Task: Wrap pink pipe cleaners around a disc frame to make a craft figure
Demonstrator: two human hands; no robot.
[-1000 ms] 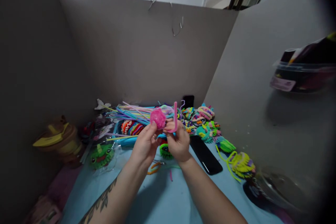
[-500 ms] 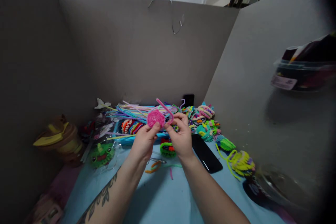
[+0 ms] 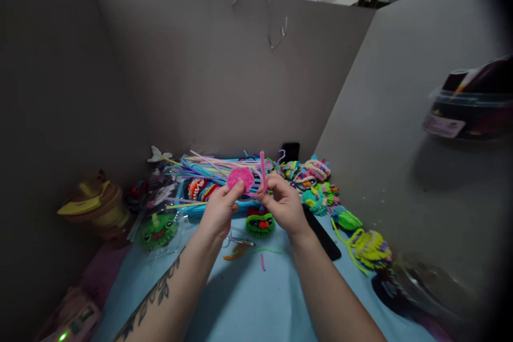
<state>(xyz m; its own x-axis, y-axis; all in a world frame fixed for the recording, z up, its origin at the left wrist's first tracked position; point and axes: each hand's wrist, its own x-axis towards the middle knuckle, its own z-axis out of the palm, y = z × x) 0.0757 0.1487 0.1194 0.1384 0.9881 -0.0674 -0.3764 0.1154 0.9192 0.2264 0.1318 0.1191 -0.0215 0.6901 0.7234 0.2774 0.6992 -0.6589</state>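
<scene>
A pink disc of coiled pipe cleaner (image 3: 239, 176) is pinched between the thumb and fingers of my left hand (image 3: 219, 211), held above the table. My right hand (image 3: 284, 204) grips a pink pipe cleaner strand (image 3: 263, 168) just beside the disc, its free end pointing up. Whether the strand joins the disc is hidden by my fingers. Below my hands lie a green fuzzy figure with a red middle (image 3: 259, 223), a scissors-like metal tool (image 3: 240, 241), orange pipe cleaner pieces (image 3: 236, 252) and a short pink offcut (image 3: 263, 262).
Behind my hands a blue tray (image 3: 192, 211) holds many loose pipe cleaners (image 3: 204, 165). Fuzzy figures (image 3: 315, 200) crowd the right, near a black phone (image 3: 326, 238). At left are a bagged green figure (image 3: 159, 231) and a brown-yellow pot (image 3: 98, 208). Grey panels (image 3: 224, 75) enclose the table.
The pink strand has swung from leaning left across the disc to nearly upright. My right hand has shifted slightly right, away from the disc, which now tilts flatter.
</scene>
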